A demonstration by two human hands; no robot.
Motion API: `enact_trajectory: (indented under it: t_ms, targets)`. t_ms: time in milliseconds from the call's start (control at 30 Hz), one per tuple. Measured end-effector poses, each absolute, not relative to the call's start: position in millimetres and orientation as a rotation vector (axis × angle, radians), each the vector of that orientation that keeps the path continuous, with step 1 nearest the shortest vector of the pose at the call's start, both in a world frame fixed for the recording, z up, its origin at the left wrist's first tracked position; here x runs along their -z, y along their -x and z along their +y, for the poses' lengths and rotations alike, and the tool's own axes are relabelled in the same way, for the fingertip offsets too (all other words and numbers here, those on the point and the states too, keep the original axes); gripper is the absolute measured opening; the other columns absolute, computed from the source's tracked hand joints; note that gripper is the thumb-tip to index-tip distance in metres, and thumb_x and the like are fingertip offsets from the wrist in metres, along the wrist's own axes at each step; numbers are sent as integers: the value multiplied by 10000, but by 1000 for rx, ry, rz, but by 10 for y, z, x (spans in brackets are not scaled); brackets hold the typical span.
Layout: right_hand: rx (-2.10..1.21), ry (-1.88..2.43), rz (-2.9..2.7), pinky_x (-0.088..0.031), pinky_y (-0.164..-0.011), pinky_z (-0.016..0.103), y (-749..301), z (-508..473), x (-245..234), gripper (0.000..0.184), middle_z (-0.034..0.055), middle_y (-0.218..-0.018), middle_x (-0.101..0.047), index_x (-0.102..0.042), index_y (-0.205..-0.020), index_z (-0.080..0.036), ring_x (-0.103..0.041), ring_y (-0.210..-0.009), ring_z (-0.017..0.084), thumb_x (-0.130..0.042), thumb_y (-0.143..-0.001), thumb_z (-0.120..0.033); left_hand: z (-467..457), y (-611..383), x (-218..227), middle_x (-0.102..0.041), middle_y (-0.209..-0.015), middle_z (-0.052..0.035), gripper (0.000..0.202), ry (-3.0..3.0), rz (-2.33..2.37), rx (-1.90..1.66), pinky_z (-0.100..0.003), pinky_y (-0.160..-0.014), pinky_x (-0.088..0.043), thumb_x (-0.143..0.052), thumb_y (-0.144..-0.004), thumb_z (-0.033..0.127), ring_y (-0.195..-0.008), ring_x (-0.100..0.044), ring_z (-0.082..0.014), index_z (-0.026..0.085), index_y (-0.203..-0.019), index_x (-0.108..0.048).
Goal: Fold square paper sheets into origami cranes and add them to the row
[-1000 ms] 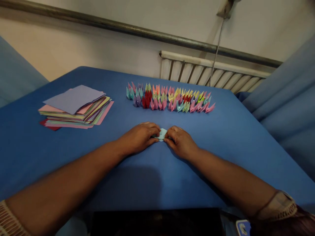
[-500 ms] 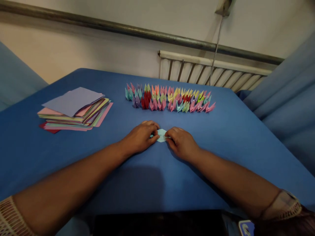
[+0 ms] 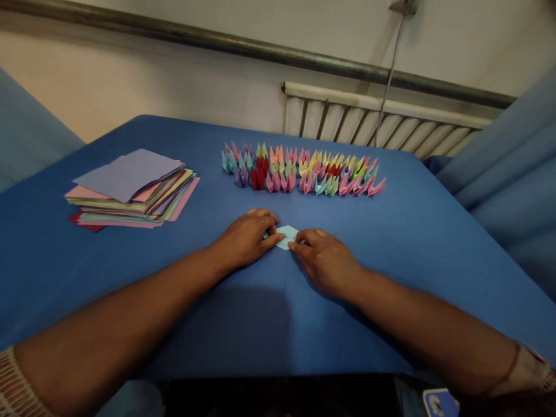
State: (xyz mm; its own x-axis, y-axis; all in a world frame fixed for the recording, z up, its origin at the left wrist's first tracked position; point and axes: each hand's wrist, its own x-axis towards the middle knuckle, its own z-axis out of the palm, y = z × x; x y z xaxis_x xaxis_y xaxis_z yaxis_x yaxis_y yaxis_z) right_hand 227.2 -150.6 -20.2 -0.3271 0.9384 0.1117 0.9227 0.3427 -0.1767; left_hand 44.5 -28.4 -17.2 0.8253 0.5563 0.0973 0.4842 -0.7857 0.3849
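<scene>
A small piece of pale green folded paper lies on the blue table between my hands. My left hand is closed on its left end, the thumb pressing on top. On the other side, my right hand pinches the right end and lower edge between thumb and fingers. My fingers cover both ends of the paper, so only its middle shows. Beyond my hands stand rows of small folded paper cranes in pink, red, yellow, green, blue and purple.
To the left sits a stack of coloured paper sheets, a purple one on top. The blue tablecloth covers the table. A radiator and a pipe run along the wall behind, and a blue curtain hangs at right.
My right thumb and fingers have shifted to the paper's lower right edge. My left thumb now reaches further over the paper. The view has tilted slightly.
</scene>
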Motion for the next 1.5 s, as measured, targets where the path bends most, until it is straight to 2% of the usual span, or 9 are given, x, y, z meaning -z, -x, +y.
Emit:
enact_trajectory:
  t_ms: [233, 367, 433, 500, 900, 1067, 1167, 1267, 1500]
  targets:
    - [-99, 1641, -2404, -449, -833, 365, -2286, -1483, 238, 322, 110, -1181, -615, -645, -1195, -175, -530, -947, 223, -419, -970, -215, -291, -464, 191, -634, -1062, -71, 145, -2677, 857, -278, -381, -903, -434, -591, -851, 324, -1004, -569, -241, 184, -818, -609]
    - [-50, 1619, -2426, -447, -840, 381, -2290, -1476, 260, 322, 111, -1304, -573, -635, -1202, -171, -527, -967, 231, -414, -972, -215, -242, -462, 245, -621, -1200, -89, 276, -2642, 860, -356, -400, -981, -416, -605, -849, 349, -1113, -548, -253, 176, -1061, -637]
    - [-37, 1613, -2457, -448, -822, 384, -2286, -1472, 262, 324, 105, -1254, -609, -631, -1200, -164, -529, -922, 228, -403, -975, -211, -218, -472, 286, -587, -1291, -98, 373, -2631, 836, -384, -410, -1044, -377, -584, -871, 365, -1202, -506, -257, 174, -1188, -619]
    - [-28, 1604, -2480, -447, -796, 380, -2280, -1469, 258, 318, 101, -1183, -640, -629, -1194, -160, -528, -893, 227, -403, -975, -211, -198, -487, 324, -575, -1322, -94, 379, -2628, 813, -378, -417, -1073, -352, -558, -892, 363, -1240, -484, -254, 183, -1219, -623]
    - [-48, 1546, -2466, -460, -819, 375, -2258, -1467, 253, 311, 126, -1124, -642, -629, -1190, -137, -524, -913, 226, -415, -974, -205, -163, -517, 364, -650, -1226, -55, 156, -2525, 777, -444, -435, -1062, -366, -642, -834, 257, -1205, -531, -228, 211, -977, -684]
    - [-69, 1558, -2453, -473, -850, 385, -2258, -1476, 256, 328, 125, -1179, -627, -623, -1210, -135, -530, -963, 236, -409, -972, -208, -177, -521, 366, -669, -1180, -41, 71, -2472, 746, -508, -418, -1042, -389, -649, -807, 211, -1177, -548, -214, 206, -874, -672]
    - [-64, 1603, -2413, -474, -864, 398, -2252, -1487, 255, 337, 133, -1296, -570, -614, -1225, -150, -535, -1007, 243, -398, -975, -216, -174, -522, 359, -672, -1171, -43, 53, -2478, 730, -500, -421, -1044, -387, -633, -811, 211, -1179, -546, -218, 206, -833, -681]
    - [-50, 1623, -2408, -470, -869, 406, -2250, -1491, 246, 340, 129, -1374, -522, -612, -1229, -157, -532, -1022, 249, -396, -972, -212, -157, -512, 349, -672, -1173, -50, 87, -2489, 727, -454, -422, -1048, -386, -613, -824, 224, -1201, -531, -230, 205, -828, -697]
    - [-101, 1609, -2460, -459, -849, 380, -2252, -1493, 192, 331, 103, -1274, -610, -615, -1215, -148, -527, -934, 228, -398, -973, -207, -152, -473, 268, -666, -1179, -49, 168, -2522, 655, -432, -399, -1036, -400, -579, -863, 265, -1151, -563, -214, 213, -941, -719]
